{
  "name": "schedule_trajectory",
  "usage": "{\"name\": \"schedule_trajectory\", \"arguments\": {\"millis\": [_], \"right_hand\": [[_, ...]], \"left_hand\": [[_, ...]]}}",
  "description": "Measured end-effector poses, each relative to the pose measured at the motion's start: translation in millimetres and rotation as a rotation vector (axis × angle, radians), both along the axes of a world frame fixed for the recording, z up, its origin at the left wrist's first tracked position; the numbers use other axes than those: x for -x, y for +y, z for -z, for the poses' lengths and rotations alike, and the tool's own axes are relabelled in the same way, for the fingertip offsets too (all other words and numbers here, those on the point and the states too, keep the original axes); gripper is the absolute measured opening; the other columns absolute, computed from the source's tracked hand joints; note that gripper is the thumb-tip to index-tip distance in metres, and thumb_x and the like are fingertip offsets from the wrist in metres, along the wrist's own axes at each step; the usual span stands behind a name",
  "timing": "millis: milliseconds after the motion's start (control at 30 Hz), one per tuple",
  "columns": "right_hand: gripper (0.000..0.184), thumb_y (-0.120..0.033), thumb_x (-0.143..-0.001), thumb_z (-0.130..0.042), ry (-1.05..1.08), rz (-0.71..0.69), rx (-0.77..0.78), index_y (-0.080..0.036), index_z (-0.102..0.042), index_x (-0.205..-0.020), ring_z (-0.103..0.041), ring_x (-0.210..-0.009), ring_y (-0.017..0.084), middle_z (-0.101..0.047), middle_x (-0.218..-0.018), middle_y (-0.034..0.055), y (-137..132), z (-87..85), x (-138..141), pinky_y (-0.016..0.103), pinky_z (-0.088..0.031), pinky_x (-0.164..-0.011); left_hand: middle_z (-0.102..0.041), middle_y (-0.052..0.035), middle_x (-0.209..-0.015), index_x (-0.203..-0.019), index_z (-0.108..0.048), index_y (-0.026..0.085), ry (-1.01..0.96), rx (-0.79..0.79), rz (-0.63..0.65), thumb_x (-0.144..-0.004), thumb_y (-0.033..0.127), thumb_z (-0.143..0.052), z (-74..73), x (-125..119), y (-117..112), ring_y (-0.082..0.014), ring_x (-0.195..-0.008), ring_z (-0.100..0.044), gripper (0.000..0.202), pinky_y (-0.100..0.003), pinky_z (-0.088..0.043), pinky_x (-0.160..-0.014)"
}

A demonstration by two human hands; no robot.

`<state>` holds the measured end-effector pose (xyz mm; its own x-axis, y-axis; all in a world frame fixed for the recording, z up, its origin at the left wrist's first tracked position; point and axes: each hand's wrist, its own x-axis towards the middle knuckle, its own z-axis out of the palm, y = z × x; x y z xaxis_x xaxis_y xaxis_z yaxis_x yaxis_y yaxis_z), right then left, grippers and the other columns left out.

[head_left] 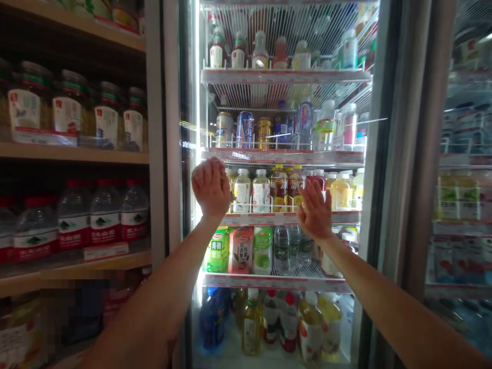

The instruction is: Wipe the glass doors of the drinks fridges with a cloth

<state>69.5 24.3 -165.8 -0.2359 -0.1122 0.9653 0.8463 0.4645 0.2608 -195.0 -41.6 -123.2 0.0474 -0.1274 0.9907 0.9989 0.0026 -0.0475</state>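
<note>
Both of my arms stretch forward to a lit drinks fridge (284, 283). My left hand (210, 188) is raised at the fridge's left side, its fingers curled closed; a pale patch shows at its top, and what it holds, if anything, I cannot make out. My right hand (315, 210) is stretched out with fingers apart and nothing in it, in front of the middle shelf. Behind the hands stand white-labelled tea bottles (261, 190) and dark tea bottles with yellow caps (279, 187). Streaks of reflected light suggest glass before the shelves; whether my hands touch it I cannot tell.
Wooden shelves at the left carry jars (69, 105) and red-capped water bottles (105, 212). Inside the fridge are cans (245, 129), green and red drink packs (241, 250) and several bottles (251, 325) at the bottom. Another glass-fronted fridge (459, 220) stands at the right.
</note>
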Motion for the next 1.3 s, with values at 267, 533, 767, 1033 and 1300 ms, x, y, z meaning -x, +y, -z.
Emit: {"name": "schedule_trajectory", "arguments": {"millis": [267,533,767,1033,1300], "right_hand": [[0.060,-0.025,-0.086,-0.042,-0.004,0.027,0.000,-0.022,-0.025,-0.143,-0.023,-0.139,0.023,-0.034,-0.146,0.0083,-0.7,-0.4,-0.1,0.048,-0.017,-0.112],[0.061,-0.025,-0.086,-0.041,-0.002,0.044,-0.016,-0.023,-0.021,-0.144,-0.023,-0.139,0.023,-0.034,-0.146,0.0083,0.3,-0.1,0.0,0.048,-0.017,-0.112],[0.065,-0.024,-0.086,-0.041,0.006,0.046,0.036,-0.026,-0.015,-0.145,-0.023,-0.139,0.023,-0.030,-0.149,0.0055,-0.8,0.8,0.3,0.048,-0.015,-0.113],[0.062,-0.024,-0.087,-0.042,-0.004,0.028,-0.022,-0.023,-0.019,-0.144,-0.023,-0.139,0.022,-0.035,-0.146,0.0085,-2.1,-0.6,0.2,0.049,-0.017,-0.113],[0.061,-0.024,-0.087,-0.041,0.004,0.032,-0.009,-0.023,-0.020,-0.144,-0.022,-0.139,0.022,-0.033,-0.147,0.0076,-1.3,-0.4,0.8,0.049,-0.017,-0.113]], "left_hand": [[-0.043,-0.0044,-0.142,-0.135,-0.041,0.025,0.422,0.255,0.057,-0.089,0.037,-0.038,3.2,-19.8,2.8,-0.0229,-0.136,-0.030,0.047,-0.046,-0.014,-0.114],[-0.042,-0.0038,-0.143,-0.134,-0.041,0.024,0.531,0.255,0.061,-0.089,0.039,-0.038,-0.8,-38.9,9.4,-0.0226,-0.138,-0.025,0.048,-0.047,-0.011,-0.114],[-0.034,-0.0122,-0.146,-0.138,-0.035,0.016,-0.005,0.039,0.060,-0.090,0.038,-0.035,-14.0,-29.9,8.6,-0.0277,-0.139,-0.021,0.053,-0.051,-0.013,-0.113],[-0.039,-0.0097,-0.144,-0.137,-0.036,0.020,0.171,0.113,0.111,-0.091,0.038,-0.032,-26.7,-26.9,9.1,-0.0263,-0.137,-0.025,0.050,-0.052,-0.011,-0.113],[-0.042,-0.0007,-0.143,-0.134,-0.040,0.027,0.626,0.340,0.080,-0.089,0.038,-0.037,-26.9,-33.2,8.3,-0.0198,-0.137,-0.027,0.046,-0.044,-0.010,-0.115]]}}
